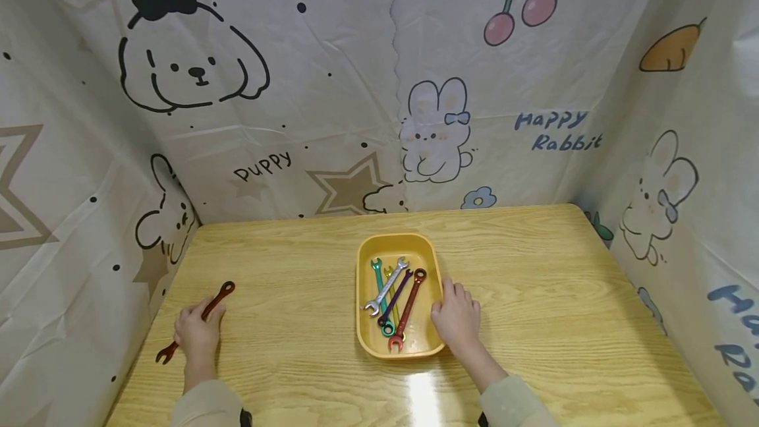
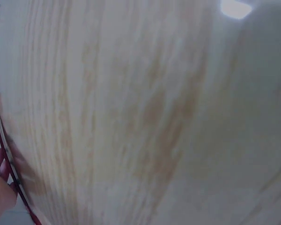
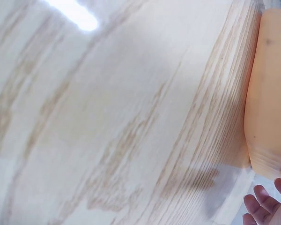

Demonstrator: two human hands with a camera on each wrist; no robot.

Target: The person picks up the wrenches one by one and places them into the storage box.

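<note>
My left hand (image 1: pixel 198 335) grips a dark red combination wrench (image 1: pixel 227 289) by its middle, near the table's left edge. The wrench slants, its ring end up and to the right, its open jaw down and to the left. In the left wrist view a strip of the same wrench (image 2: pixel 9 159) shows beside the fingers. My right hand (image 1: pixel 459 318) holds the right rim of a yellow tray (image 1: pixel 400 352), thumb over the rim and fingers outside. Inside the tray lie a silver wrench (image 1: pixel 388 287), a purple wrench (image 1: pixel 396 298), a red wrench (image 1: pixel 410 308), a green wrench (image 1: pixel 378 275) and a partly hidden yellow wrench (image 1: pixel 389 273).
The wood-grain table (image 1: pixel 284 321) carries the tray near its middle. A patterned cloth (image 1: pixel 332 84) hangs behind the table and along both sides. A bright light reflection falls on the tabletop just below the tray.
</note>
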